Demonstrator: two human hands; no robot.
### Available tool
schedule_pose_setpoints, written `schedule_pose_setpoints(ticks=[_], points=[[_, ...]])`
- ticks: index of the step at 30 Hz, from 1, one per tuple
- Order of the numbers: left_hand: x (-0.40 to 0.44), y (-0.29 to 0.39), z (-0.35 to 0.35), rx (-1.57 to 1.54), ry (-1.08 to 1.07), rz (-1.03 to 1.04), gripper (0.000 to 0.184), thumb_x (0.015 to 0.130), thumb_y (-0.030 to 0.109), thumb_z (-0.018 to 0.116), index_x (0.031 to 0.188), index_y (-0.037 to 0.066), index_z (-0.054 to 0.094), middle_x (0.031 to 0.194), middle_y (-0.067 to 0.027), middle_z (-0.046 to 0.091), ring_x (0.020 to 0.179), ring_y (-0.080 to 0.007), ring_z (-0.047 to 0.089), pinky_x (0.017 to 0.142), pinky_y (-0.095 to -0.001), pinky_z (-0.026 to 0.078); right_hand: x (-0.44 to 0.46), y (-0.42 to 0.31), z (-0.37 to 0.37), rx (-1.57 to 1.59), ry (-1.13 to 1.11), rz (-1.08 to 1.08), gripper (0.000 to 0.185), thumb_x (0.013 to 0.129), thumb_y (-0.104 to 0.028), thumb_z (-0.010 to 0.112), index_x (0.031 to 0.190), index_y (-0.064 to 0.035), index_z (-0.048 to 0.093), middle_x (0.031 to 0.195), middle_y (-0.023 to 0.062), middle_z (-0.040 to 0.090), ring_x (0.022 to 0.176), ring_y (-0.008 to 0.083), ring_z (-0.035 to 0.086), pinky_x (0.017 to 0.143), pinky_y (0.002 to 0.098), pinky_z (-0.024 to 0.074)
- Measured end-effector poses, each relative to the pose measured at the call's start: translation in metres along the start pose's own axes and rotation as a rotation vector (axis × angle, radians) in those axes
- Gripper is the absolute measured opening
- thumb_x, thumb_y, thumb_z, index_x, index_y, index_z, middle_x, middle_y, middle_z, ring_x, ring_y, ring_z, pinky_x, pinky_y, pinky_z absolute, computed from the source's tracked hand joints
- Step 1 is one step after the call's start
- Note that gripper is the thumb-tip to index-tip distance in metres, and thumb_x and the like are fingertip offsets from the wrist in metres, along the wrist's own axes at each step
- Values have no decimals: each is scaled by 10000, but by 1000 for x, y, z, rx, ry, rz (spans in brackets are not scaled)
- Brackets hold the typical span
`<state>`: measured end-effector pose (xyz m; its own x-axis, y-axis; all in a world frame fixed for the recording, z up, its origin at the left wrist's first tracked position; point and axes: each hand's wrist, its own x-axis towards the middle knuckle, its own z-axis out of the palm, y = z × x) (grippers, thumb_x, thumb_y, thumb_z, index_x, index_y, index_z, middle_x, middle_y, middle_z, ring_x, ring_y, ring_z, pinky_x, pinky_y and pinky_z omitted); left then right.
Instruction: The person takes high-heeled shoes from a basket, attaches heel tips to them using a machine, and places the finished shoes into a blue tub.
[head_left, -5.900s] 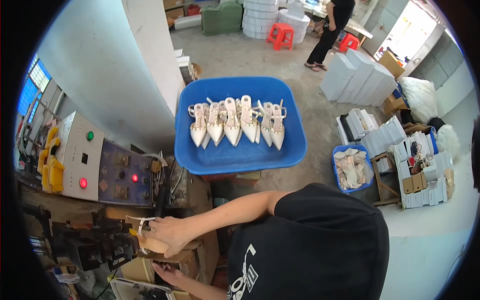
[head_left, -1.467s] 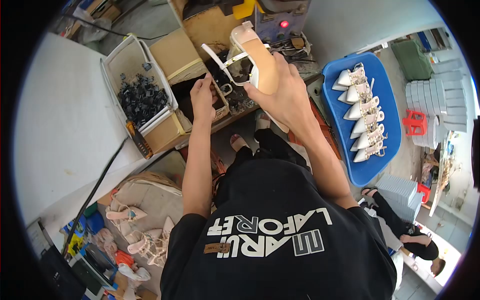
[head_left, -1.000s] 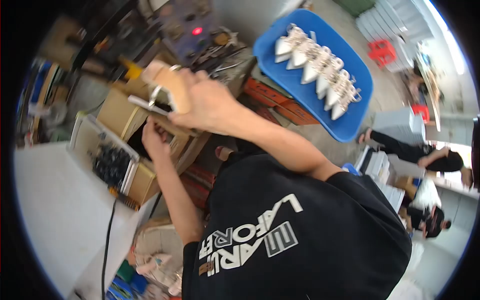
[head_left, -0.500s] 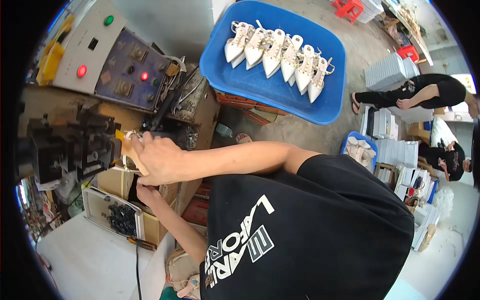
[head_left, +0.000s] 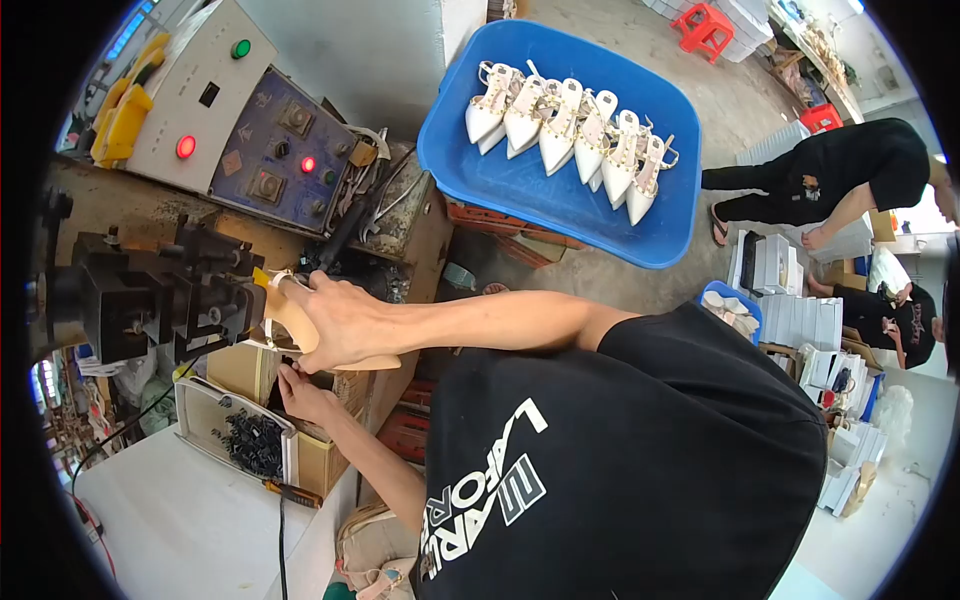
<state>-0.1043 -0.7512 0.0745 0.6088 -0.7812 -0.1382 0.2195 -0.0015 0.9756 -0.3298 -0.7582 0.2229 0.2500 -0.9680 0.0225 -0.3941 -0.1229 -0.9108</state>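
Observation:
My right hand (head_left: 345, 322) is closed around a high-heeled shoe with a tan sole (head_left: 292, 322) and pale straps, held against the black metal machine head (head_left: 165, 290). Part of the shoe lies hidden under my palm and fingers. Just below it, my left hand (head_left: 305, 395) has its fingers pinched together near the shoe's underside. Whatever sits between those fingertips is too small and dark to make out. Beside my left hand stands a white-rimmed bin (head_left: 292, 460) with many small black pieces (head_left: 250, 440) in it.
A control panel (head_left: 270, 150) with lit red lamps rises behind the machine. Several white pointed shoes (head_left: 560, 140) lie in a blue tub (head_left: 660, 225). A screwdriver (head_left: 295, 494) rests by the bin. Two people, one bent over (head_left: 850, 170), are among stacked boxes at right.
The whole view has shifted slightly right and down. The shoe in my right hand shows more of its tan sole, and my left hand sits a little farther from the right.

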Motion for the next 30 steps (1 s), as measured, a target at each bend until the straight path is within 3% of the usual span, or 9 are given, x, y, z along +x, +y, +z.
schedule_pose_setpoints(ticks=[8, 11, 14, 16, 19, 24, 30], points=[[-8, 14, 13, -13, 92, -9, 316, 919, 113, 706, 1168, -71, 642, 836, -73, 639, 711, -136, 561, 645, -261, 486, -1, -1, 2, -25, 29, -8, 948, 585, -311, 813, 1335, 95, 399, 1067, 343, 519, 912, 478, 615, 788, 478, 528], [-9, 15, 12, -4, 84, -13, 317, 923, 114, 701, 1168, -76, 638, 836, -73, 635, 708, -136, 555, 643, -258, 478, -1, -2, 3, -55, -2, 15, 948, 646, -347, 794, 1409, 13, 361, 1069, 295, 523, 931, 473, 603, 832, 490, 509], [-9, 12, 10, -44, 42, 14, 309, 941, 118, 678, 1179, -74, 636, 843, -81, 642, 722, -140, 558, 653, -252, 479, 0, 0, 3, -74, -1, 12, 937, 649, -350, 787, 1404, 10, 366, 1053, 290, 530, 923, 471, 610, 828, 492, 511], [-10, 11, 9, -48, 31, 20, 302, 944, 117, 673, 1177, -72, 639, 850, -83, 648, 726, -140, 562, 654, -252, 481, 2, 3, 5, -94, 9, -29, 984, 613, -349, 814, 1366, 97, 363, 1075, 354, 521, 892, 485, 625, 785, 471, 536], [-9, 12, 7, -11, 40, 34, 292, 947, 117, 670, 1170, -68, 647, 872, -88, 659, 733, -137, 567, 659, -251, 485, 0, 1, 4, -87, -6, 3, 937, 650, -342, 788, 1403, 15, 360, 1046, 290, 534, 899, 470, 621, 807, 490, 520], [-3, 5, 2, 83, 60, 47, 284, 940, 114, 677, 1158, -67, 656, 910, -95, 672, 750, -132, 578, 660, -255, 488, 0, -2, 2, -85, -26, 21, 947, 651, -337, 792, 1402, 30, 347, 1066, 306, 533, 904, 475, 623, 809, 490, 524], [-8, 5, 11, -26, 5, 48, 278, 919, 49, 682, 1157, -90, 642, 973, -124, 681, 806, -193, 629, 735, -310, 545, -5, -11, -8, -65, -46, 64, 926, 654, -334, 794, 1394, 20, 363, 1103, 300, 541, 954, 462, 617, 853, 477, 521]])
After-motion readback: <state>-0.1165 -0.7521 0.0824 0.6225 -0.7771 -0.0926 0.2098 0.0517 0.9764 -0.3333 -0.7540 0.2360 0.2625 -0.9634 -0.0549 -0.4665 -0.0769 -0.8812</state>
